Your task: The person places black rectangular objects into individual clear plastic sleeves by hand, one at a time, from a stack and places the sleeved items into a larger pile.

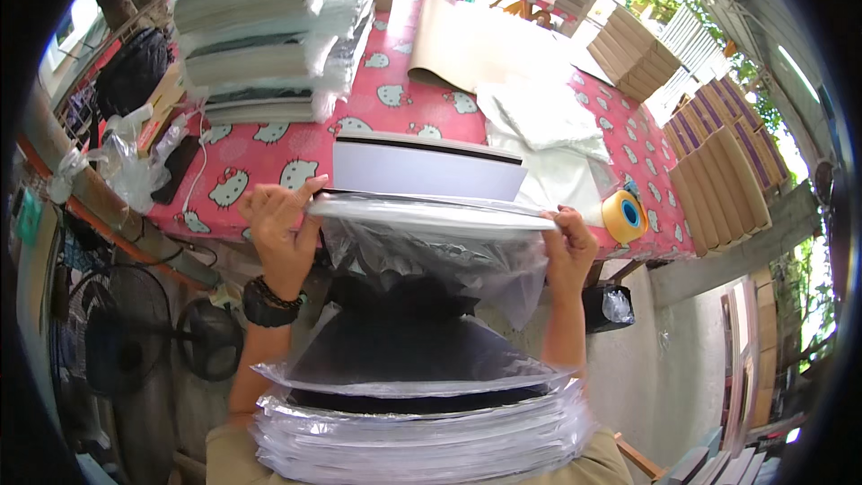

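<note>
One clear plastic bag (431, 216) was pinched at two corners by the left hand (283, 226) and right hand (569, 241), at the near edge of the pink tablecloth (301, 148). One tape roll (623, 216) was seen rightward; the torso (232, 456) was partly hidden by one plastic-wrapped stack (422, 442). The bag's long axis was aligned left to right.
</note>
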Tool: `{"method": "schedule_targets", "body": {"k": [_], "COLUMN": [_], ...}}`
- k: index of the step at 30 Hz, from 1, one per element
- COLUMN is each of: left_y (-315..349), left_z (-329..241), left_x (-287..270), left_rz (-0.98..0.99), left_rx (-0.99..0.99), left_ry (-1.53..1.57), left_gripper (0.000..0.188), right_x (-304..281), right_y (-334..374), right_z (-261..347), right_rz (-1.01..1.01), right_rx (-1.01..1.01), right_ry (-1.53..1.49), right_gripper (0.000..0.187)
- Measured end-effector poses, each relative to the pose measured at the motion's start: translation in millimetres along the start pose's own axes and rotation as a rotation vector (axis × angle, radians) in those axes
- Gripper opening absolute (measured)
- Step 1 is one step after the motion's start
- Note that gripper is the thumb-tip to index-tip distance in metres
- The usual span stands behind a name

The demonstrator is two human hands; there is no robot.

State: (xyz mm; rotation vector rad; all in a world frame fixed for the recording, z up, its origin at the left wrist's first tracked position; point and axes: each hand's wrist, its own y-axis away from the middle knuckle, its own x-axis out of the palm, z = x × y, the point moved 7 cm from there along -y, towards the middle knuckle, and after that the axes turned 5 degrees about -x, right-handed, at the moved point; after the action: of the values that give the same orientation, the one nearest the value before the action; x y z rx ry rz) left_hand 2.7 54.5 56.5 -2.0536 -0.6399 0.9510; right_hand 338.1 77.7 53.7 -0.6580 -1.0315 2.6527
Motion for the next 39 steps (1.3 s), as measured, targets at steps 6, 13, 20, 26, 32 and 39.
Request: {"method": "schedule_targets", "body": {"k": [6, 13, 20, 26, 32, 39], "left_y": [12.0, 119.6, 199.6, 302.4, 326.6, 94.7], "left_z": [51.3, 103.6, 116.9, 156.3, 189.3, 73.7], "left_x": [32.1, 92.2, 90.0, 119.8, 133.1, 48.8], "left_rz": [0.581, 0.771, 0.496, 0.366, 0.652, 0.23], "left_rx": [-0.905, -1.201, -1.194, -1.071, -0.734, -0.885], "left_ry": [0.876, 1.175, 0.855, 0.622, 0.087, 1.435], "left_gripper": [0.01, 0.01, 0.011, 0.015, 0.017, 0.058], "right_x": [22.0, 35.0, 45.8, 54.1, 48.7, 40.6], "right_y": [9.9, 89.9, 191.3, 231.9, 214.0, 118.6], "right_z": [-14.3, -114.3, -126.1, -175.0, -189.6, -56.6], "right_rz": [0.385, 0.524, 0.233, 0.266, 0.22, 0.456], "right_rx": [0.833, 0.773, 1.127, 1.02, 0.641, 0.598], "right_ry": [-0.921, -0.682, -1.068, -0.714, 0.236, -1.205], "right_gripper": [0.007, 0.015, 0.007, 0.013, 0.025, 0.064]}}
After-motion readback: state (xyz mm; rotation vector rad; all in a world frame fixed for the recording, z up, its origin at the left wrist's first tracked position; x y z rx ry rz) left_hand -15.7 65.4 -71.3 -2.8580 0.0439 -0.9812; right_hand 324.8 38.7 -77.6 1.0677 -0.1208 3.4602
